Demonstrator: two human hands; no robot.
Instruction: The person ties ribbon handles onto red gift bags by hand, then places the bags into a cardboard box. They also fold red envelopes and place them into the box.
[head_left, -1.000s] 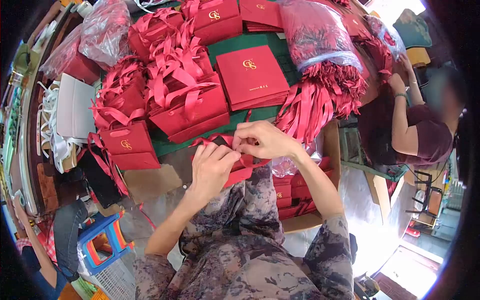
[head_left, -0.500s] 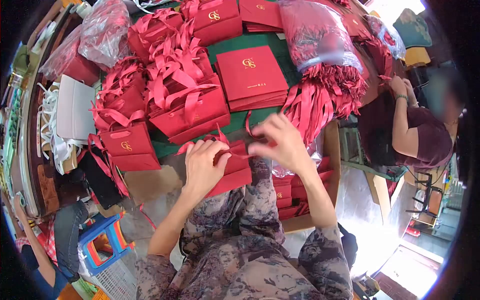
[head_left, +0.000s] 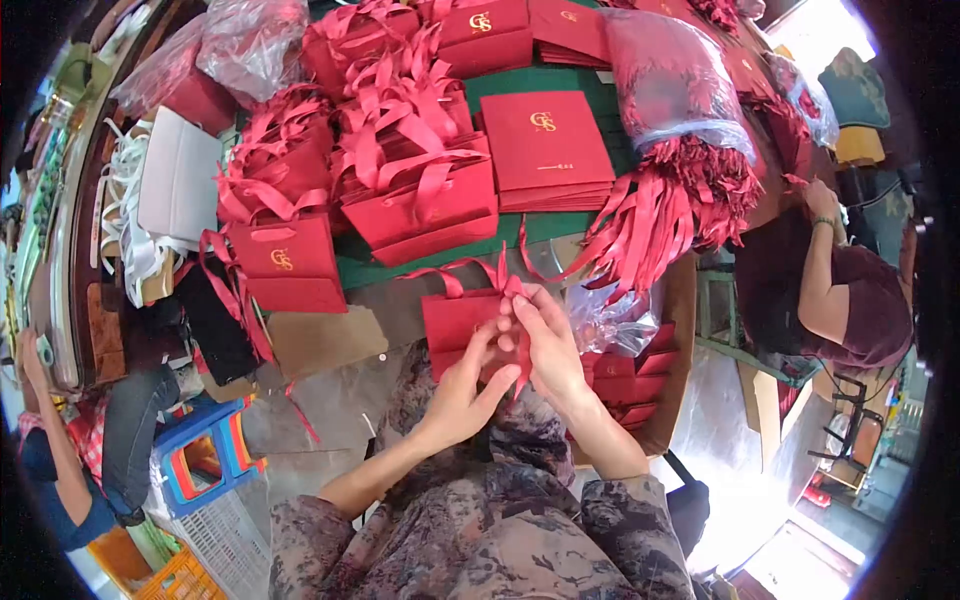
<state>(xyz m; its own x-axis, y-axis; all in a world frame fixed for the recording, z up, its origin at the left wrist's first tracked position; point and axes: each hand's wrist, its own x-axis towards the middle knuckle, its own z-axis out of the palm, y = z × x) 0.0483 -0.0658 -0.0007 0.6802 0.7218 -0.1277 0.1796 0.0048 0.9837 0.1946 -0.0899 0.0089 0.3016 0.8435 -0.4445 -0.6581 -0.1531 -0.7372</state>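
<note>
I hold a small red paper gift bag point(head_left: 455, 322) upright over my lap, just in front of the table edge. My left hand point(head_left: 468, 385) grips its lower right side from below. My right hand point(head_left: 545, 345) pinches the bag's right edge near the top, where a red ribbon handle point(head_left: 470, 275) sticks up in loops. The two hands touch each other at the bag's right side.
Finished red bags with ribbon handles point(head_left: 420, 190) crowd the green table point(head_left: 520, 85). Flat red bags point(head_left: 548, 150) are stacked beside a plastic-wrapped ribbon bundle point(head_left: 680, 150). A cardboard box of red bags point(head_left: 630, 375) sits at my right. Another person point(head_left: 850, 290) works at far right; a blue stool point(head_left: 205, 465) stands lower left.
My right hand, which was pulling ribbon out to the right, has come back onto the bag's right edge. The bag has turned upright, and my left hand shifted under it.
</note>
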